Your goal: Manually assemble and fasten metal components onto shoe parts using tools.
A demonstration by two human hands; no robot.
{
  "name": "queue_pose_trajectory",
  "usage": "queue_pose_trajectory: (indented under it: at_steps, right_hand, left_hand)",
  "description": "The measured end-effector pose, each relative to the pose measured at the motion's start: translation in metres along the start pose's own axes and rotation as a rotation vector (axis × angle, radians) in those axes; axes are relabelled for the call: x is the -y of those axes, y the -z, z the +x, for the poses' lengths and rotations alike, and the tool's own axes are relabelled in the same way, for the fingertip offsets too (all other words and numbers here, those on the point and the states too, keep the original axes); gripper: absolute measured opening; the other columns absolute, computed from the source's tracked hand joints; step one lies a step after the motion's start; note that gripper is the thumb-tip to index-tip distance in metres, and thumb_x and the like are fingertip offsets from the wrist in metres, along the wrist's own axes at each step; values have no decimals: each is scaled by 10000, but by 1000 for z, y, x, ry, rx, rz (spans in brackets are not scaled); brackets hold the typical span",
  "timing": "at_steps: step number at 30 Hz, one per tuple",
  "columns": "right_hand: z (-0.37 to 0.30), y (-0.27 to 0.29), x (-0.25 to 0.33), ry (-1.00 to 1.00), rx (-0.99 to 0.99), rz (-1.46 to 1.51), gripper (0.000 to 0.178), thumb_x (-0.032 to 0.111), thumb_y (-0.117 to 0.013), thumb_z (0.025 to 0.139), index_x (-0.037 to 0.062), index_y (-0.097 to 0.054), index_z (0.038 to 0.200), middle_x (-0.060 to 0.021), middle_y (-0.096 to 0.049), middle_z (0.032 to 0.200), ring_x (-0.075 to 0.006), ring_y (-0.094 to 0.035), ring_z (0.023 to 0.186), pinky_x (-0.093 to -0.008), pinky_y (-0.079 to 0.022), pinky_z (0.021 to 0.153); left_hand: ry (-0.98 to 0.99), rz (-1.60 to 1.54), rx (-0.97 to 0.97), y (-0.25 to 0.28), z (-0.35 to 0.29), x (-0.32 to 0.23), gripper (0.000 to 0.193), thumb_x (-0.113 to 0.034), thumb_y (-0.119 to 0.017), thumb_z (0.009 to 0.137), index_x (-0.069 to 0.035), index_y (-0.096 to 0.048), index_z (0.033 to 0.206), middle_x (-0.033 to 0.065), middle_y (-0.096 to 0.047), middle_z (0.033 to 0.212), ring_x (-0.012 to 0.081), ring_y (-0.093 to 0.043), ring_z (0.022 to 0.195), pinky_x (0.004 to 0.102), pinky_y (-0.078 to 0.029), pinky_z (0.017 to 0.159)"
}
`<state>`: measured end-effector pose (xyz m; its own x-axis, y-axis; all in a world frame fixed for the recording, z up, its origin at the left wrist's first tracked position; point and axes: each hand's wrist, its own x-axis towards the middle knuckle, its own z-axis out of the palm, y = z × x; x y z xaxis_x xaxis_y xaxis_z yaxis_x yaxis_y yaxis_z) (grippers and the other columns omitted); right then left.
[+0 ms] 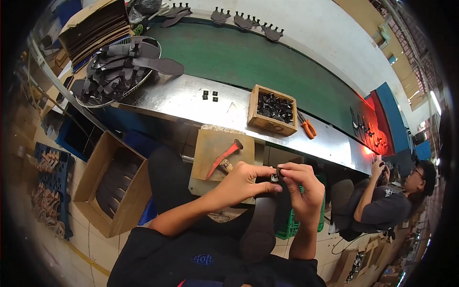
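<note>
In front of my body, a dark sandal sole (260,234) hangs lengthwise below my hands, its rounded end near my lap. My left hand (244,182) pinches the upper end of this sole between thumb and fingers. At the same spot my right hand (304,189) has its thumb and fingertips closed on a small black piece (278,172), held against the sole's end. A small pale, shiny bit (274,177) shows between the fingertips; its kind is too small to make out. The fingers partly hide where the parts meet.
Before me a work block (201,150) carries a red tool (224,158) and a wooden handle (225,165). On the metal ledge sit several small black pieces (215,99), a wooden box (272,126) of them and orange-handled pliers (308,128). A sole-filled basket (158,51) stands left; a co-worker (387,203) sits right.
</note>
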<state>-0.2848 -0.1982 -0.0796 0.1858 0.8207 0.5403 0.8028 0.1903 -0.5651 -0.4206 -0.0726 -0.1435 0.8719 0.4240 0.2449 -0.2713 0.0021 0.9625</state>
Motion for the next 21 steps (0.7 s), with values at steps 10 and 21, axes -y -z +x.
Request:
queue_pose_trajectory:
  at_steps: [10,21]
  right_hand:
    - [3,4,-6,154,74,-116,254,-40,-740,788,36,-707,1029,-103,-727,1047,-269,-659,918,-374,-508,847]
    - [-22,-25,-48,-314,24,261,595,296,-715,924,-15,-501,1384,-223,-661,1225,-288,-671,1094,-376,-511,931]
  left_hand:
    - [-55,140,-3,1,2,-4,256,-180,-779,881,5,-718,1048,84,-730,814,51,-612,705,263,-482,622]
    - [-122,177,-146,22,-12,-2,309,-149,-781,850,-43,-732,1136,141,-726,1175,246,-693,1122,383,-472,1067]
